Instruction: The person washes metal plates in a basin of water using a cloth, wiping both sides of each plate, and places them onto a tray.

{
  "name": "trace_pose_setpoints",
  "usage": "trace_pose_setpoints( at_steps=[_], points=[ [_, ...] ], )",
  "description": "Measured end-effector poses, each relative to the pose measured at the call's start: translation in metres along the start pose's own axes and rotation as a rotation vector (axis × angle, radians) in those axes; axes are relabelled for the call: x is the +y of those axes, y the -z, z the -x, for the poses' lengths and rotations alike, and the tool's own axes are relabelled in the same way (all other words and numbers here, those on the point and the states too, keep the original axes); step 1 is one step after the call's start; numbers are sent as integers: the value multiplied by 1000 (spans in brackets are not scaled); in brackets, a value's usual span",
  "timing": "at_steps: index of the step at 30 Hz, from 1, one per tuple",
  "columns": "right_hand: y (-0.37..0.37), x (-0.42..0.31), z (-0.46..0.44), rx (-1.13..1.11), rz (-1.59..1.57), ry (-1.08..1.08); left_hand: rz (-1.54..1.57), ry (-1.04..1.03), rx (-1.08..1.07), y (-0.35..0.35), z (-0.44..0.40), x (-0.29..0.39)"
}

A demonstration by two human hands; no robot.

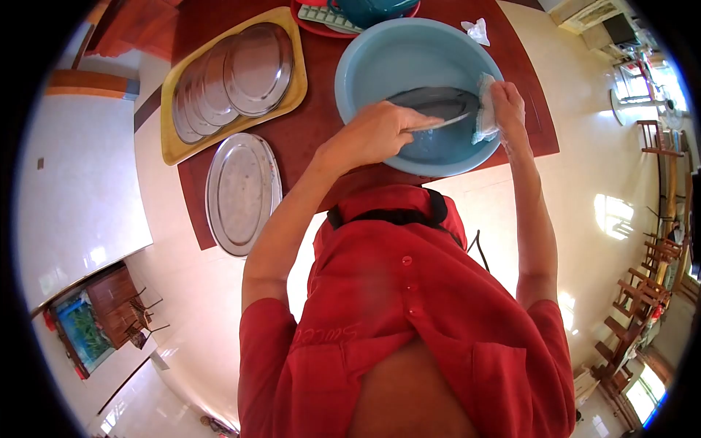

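A light blue basin (353,69) of water stands at the table's edge in front of me. My left hand (376,135) is closed on the rim of a metal plate (445,123), tilted nearly edge-on over the basin. Behind it a dark oval shape (416,96) shows in the basin; whether it is another plate or a reflection I cannot tell. At the basin's right rim, my right hand (508,109) grips a pale, white-green scrubbing cloth (485,109), close to the plate's far end. Left of my forearm lie stacked oval metal plates (239,193).
A yellow tray (169,139) holds several overlapping oval metal plates (259,69) at the upper left. Behind the basin sits a red tub (321,29) with a teal container (372,9). Crumpled white plastic (476,31) lies on the dark red table (307,109). Wooden chairs (642,285) line the right.
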State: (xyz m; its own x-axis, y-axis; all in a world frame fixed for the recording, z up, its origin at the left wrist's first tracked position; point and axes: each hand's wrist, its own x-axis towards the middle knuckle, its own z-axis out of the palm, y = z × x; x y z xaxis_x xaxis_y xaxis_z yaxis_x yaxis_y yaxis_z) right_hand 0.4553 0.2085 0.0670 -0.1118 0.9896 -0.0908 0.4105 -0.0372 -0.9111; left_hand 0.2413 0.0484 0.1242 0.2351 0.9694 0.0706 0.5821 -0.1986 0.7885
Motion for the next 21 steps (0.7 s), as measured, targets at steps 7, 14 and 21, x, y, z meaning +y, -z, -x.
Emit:
trace_pose_setpoints(
  at_steps=[7, 14, 21],
  points=[
    [-40, 8, -25, -88, 257, 389, -427, -50, -76, -17, 14, -10],
    [-88, 39, -25, -264, 401, 350, -731, 336, 580, -17, 29, -14],
    [-99, 49, -31, -271, 475, 271, 13, 504, 504, -9, 30, -29]
  ],
)
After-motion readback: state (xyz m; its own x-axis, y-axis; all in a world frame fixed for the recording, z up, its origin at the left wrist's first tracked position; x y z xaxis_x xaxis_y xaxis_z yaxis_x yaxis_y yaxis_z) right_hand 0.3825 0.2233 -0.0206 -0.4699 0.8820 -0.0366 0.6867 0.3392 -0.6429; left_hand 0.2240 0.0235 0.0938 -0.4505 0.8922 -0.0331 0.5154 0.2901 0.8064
